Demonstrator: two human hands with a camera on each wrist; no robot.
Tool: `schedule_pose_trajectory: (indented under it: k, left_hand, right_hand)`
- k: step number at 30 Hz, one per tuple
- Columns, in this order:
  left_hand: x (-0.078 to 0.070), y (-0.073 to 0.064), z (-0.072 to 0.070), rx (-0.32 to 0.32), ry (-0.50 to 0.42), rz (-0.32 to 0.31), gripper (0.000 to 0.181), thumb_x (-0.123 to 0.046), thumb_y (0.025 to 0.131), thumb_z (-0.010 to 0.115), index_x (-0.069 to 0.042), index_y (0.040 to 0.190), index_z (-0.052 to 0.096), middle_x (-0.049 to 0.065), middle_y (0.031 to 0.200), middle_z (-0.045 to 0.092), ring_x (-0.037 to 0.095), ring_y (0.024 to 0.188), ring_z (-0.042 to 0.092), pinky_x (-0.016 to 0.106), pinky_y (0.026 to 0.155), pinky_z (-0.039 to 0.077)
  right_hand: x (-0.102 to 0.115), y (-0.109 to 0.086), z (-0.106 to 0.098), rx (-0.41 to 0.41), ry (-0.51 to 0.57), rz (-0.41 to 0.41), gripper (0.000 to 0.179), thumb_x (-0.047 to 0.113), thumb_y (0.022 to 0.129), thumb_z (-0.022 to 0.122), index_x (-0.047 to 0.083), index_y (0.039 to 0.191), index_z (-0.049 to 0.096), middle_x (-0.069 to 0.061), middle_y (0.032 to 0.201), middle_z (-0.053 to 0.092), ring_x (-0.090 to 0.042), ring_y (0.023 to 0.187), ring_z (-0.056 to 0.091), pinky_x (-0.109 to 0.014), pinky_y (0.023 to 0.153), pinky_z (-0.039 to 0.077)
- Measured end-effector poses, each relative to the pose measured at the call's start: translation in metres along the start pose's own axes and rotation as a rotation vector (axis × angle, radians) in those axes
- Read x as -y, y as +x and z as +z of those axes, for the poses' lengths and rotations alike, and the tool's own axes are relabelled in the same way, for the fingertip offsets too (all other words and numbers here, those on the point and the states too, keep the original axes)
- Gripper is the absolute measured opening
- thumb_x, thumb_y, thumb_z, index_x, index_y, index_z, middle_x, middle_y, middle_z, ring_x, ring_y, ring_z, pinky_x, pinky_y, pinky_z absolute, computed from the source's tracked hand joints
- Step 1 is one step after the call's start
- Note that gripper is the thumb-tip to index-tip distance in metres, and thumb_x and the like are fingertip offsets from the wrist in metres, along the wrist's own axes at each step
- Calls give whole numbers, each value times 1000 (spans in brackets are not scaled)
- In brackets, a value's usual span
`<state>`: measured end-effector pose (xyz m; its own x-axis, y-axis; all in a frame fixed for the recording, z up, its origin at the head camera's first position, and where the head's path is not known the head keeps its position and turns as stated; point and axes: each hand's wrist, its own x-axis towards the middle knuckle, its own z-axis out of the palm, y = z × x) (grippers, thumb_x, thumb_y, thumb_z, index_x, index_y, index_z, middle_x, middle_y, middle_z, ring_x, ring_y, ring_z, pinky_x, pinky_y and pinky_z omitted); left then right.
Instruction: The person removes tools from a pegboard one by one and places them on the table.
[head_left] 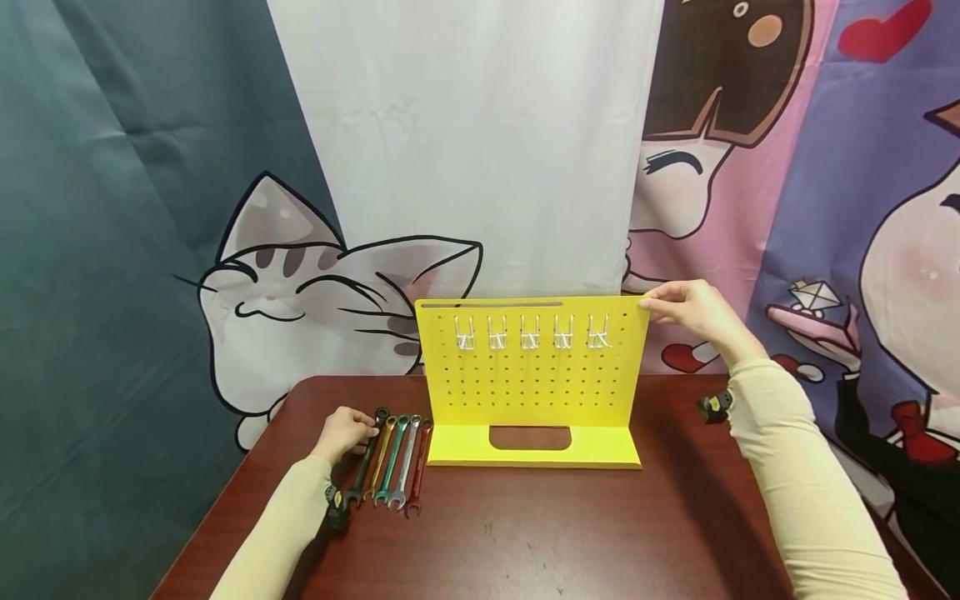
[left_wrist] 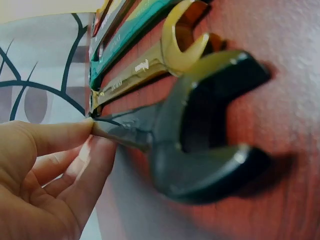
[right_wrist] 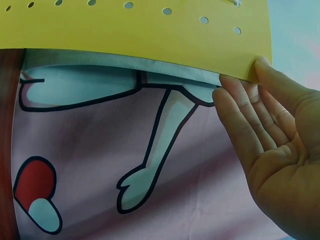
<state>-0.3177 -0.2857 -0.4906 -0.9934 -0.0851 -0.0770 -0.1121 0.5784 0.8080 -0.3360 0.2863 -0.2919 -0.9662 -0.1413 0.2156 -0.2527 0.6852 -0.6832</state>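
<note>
My left hand [head_left: 347,432] pinches a black combination wrench [head_left: 365,462] at the left end of a row of wrenches. In the left wrist view, thumb and finger hold its shank [left_wrist: 127,131], and its open-end head [left_wrist: 170,167] points away from the hand. Beside it lie a gold wrench [head_left: 379,458], a green wrench [head_left: 392,462], a silver wrench [head_left: 406,462] and a red wrench [head_left: 419,471]. My right hand [head_left: 697,312] grips the upper right corner of a yellow pegboard [head_left: 532,408], thumb on the front face. The other fingers are partly behind the board in the right wrist view.
Several metal hooks [head_left: 530,335] hang in a row near the pegboard's top. The board stands on its yellow base [head_left: 600,446] on a dark red wooden table [head_left: 540,533]. Behind the table hangs a cartoon-printed curtain [head_left: 487,125].
</note>
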Motion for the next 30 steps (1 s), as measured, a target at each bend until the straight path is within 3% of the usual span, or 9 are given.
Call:
schedule_pose_trajectory:
  k: [3,6,14,26,30]
  left_hand:
    - [-3,1,-1,-4,45,30,21,0,91,68,14,107,69,25,101,69,29,80,70,41,65,62]
    - [-4,1,-1,-4,54,19,20,0,91,67,13,106,70,24,101,69,29,80,69,42,67,61]
    - [-1,1,3,-22,53,-17,18,0,90,67,13,102,71,25,104,68,28,79,66,43,68,61]
    - [-8,-2,4,-32,88,4,16,3,87,67,14,98,71,21,92,68,23,69,62,41,62,60]
    - [-11,-1,3,-19,101,11,17,3,88,66,14,100,70,24,98,67,26,73,65,42,64,60]
  right_hand:
    - [2,1,-1,-13,-4,-16,46,36,96,71,-3,120,69,-20,111,72,-15,84,73,-29,78,59]
    - [3,1,-1,-17,-24,-16,45,38,96,71,-1,119,70,-19,111,73,-15,85,73,-34,81,59]
    - [1,-2,2,0,-10,-8,45,35,96,71,-2,120,69,-21,113,72,-14,85,73,-33,81,59]
    - [5,-3,1,8,-29,0,47,37,96,70,-2,122,68,-22,115,71,-19,89,74,-40,86,58]
    - [5,-1,1,4,-24,0,46,37,96,71,-2,122,68,-22,115,71,-14,86,73,-33,82,58]
